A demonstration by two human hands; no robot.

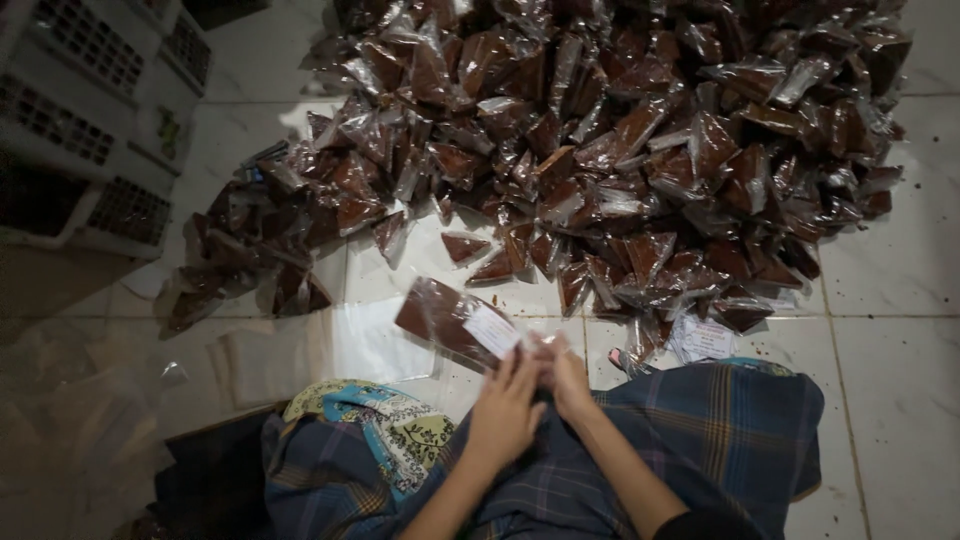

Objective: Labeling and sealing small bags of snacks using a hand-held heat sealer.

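The left hand [505, 410] and the right hand [568, 385] meet at the near end of a clear plastic packet [452, 322] filled with a flat brown slab; the grip of both hands is closed on the packet's open mouth, fingertips pinching the loose film beside the small white label [492, 330]. The packet lies tilted on the floor tiles [890, 380] just ahead of the grip, its far end pointing away to the left. Judging by its look, the film is thin, slick and crinkly, while the slab inside seems stiff yet likely to snap if bent, and light enough for fingertips alone; the empty film at the mouth looks like the safest place to hold, with the slab left resting flat.

Just left of the grip lies a stack of empty clear bags [300, 355], and just right of it a small sheaf of white labels [705, 340]. Below the grip the person's lap is covered by a plaid cloth [700, 440] and a patterned blue and yellow cloth [385, 425]. Beyond the grip spreads a great heap of filled packets [620, 140], mostly wedge-shaped brown pieces in clear wrap. Far to the left stand white plastic crates [90, 130]
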